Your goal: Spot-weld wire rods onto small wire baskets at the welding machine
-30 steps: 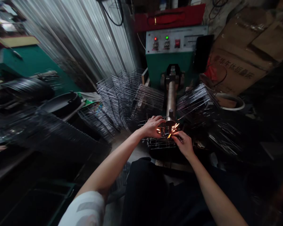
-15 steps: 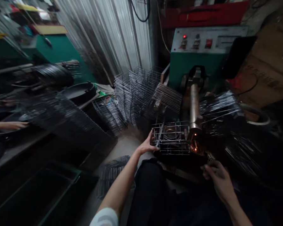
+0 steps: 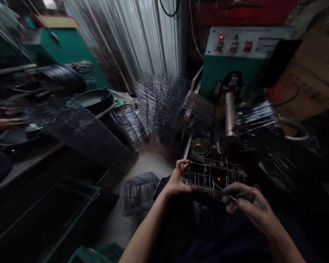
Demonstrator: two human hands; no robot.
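Note:
A small wire basket (image 3: 205,179) is held low over my lap, in front of the machine. My left hand (image 3: 178,180) grips its left end between thumb and fingers. My right hand (image 3: 248,202) is closed at the basket's lower right side, with a thin metal wire (image 3: 232,197) between its thumb and fingers. An orange spark (image 3: 218,179) shows among the basket's wires. Just beyond the basket are the machine's thick metal arm (image 3: 230,117) and a small round dish (image 3: 200,147).
Stacked wire baskets (image 3: 161,106) stand behind at the centre, another wire stack (image 3: 138,191) on the floor. The green machine (image 3: 235,69) has a lit red lamp. Loose wires (image 3: 276,171) lie right. At far left is another person's hand (image 3: 13,123).
The basket has moved away from the metal arm, down towards me, with my left hand on it. My right hand has come up and left to it. The bright sparks at the arm are gone.

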